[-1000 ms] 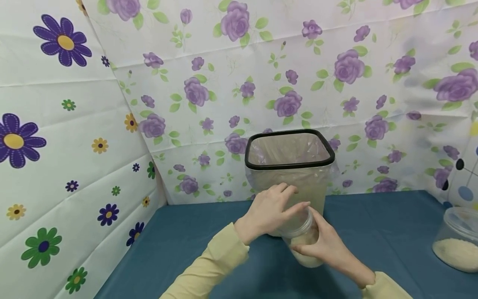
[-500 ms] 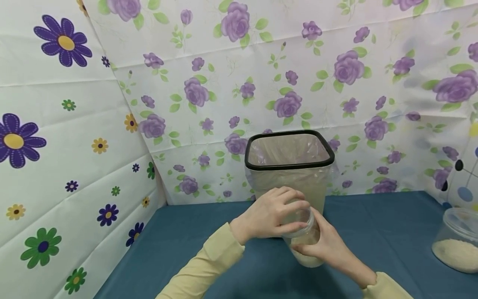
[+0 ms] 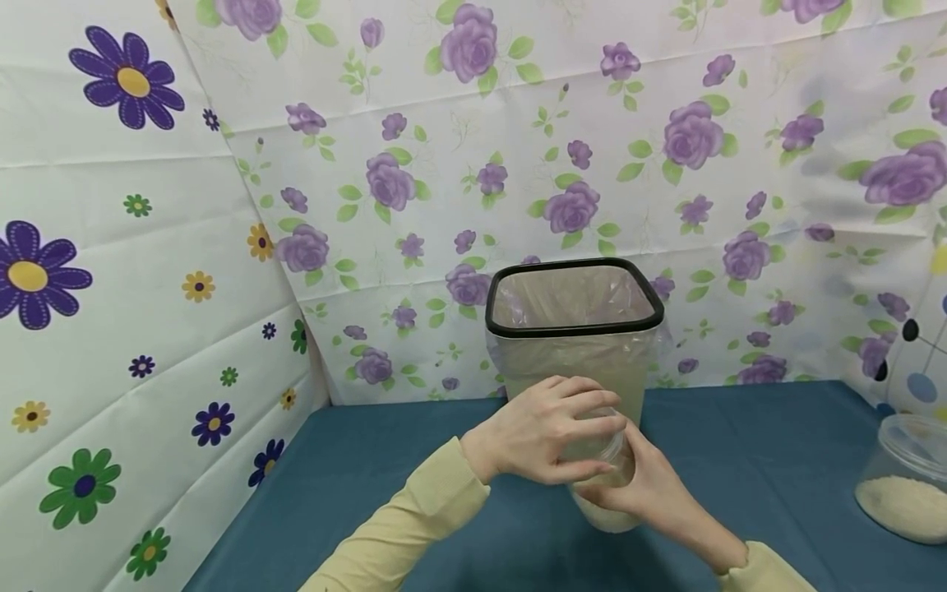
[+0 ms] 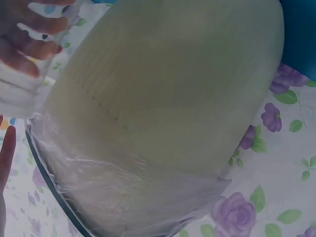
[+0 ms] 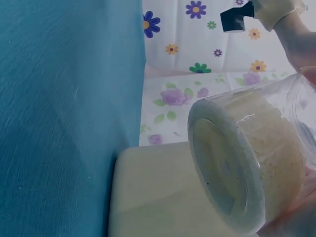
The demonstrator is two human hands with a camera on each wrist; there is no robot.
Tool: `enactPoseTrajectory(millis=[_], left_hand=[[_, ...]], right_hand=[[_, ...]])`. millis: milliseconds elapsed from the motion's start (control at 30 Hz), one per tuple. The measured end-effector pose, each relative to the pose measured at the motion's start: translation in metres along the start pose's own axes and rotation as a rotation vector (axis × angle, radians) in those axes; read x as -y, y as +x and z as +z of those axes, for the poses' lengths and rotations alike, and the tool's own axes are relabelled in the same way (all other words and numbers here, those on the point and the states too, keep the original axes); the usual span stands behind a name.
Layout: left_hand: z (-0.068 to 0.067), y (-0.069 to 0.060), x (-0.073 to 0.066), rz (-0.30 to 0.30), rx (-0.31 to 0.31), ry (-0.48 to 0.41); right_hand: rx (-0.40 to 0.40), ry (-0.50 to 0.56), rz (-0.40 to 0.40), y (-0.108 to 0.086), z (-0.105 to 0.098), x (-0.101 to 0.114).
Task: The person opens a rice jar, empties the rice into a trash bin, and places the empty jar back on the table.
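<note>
Hands, head view: together on one jar; the left hand (image 3: pixel 543 432) comes in from 10 o'clock with fingers and thumb curled about the upper end, the right hand (image 3: pixel 658 485) from 4 o'clock, clamped round the body.
Clear jar, head view: between the hands (image 3: pixel 610 520), leaning, upper end towards 11 o'clock; whether a lid is on cannot be told under the left fingers.
Lined bin, head view: at 12 o'clock of the jar, just behind the hands, black rim (image 3: pixel 575 331) open upwards.
Clear tub, head view: at 3 o'clock (image 3: pixel 876 460), well apart on the tabletop (image 3: pixel 414 501), pale contents low inside.
Bin wall, left wrist view: fills the middle (image 4: pixel 163 84), the plastic liner (image 4: pixel 143 180) folded over towards 7 o'clock; fingers show through clear plastic at 10 o'clock.
Jar base, right wrist view: underside tilted into sight at 4 o'clock (image 5: pixel 219 173), apparently raised off the tabletop, with pale granular contents (image 5: pixel 269 148) behind it.
Handling, judged: the step appears to be work at the jar's upper end; hold the body firmly without squeezing, turn or lift with the left hand only, and bring the jar nearer upright, since a slip at this lean could spill the contents.
</note>
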State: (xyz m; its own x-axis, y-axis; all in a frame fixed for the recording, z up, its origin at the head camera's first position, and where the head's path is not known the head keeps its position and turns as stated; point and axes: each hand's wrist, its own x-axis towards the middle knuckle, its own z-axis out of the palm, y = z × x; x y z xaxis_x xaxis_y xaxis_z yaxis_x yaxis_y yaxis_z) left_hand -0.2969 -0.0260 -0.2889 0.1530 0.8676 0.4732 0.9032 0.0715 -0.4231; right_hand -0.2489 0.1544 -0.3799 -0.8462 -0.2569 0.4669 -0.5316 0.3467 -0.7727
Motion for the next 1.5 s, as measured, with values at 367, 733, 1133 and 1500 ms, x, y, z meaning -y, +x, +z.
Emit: enactPoseTrajectory(millis=[367, 733, 1133, 1500], left_hand=[[0.005, -0.001, 0.002, -0.004, -0.040, -0.112], [0.015, -0.004, -0.002, -0.087, -0.028, -0.124], [0.016, 0.003, -0.010, -0.230, -0.052, -0.008], [0.016, 0.007, -0.017, -0.345, -0.058, 0.068]], right_hand=[[0.020, 0.077, 0.012, -0.001, 0.002, 0.008], [-0.012, 0.045, 0.002, -0.003, 0.004, 0.007], [-0.052, -0.032, -0.008, 0.000, 0.004, 0.005], [-0.066, -0.035, -0.043, 0.001, 0.005, 0.003]])
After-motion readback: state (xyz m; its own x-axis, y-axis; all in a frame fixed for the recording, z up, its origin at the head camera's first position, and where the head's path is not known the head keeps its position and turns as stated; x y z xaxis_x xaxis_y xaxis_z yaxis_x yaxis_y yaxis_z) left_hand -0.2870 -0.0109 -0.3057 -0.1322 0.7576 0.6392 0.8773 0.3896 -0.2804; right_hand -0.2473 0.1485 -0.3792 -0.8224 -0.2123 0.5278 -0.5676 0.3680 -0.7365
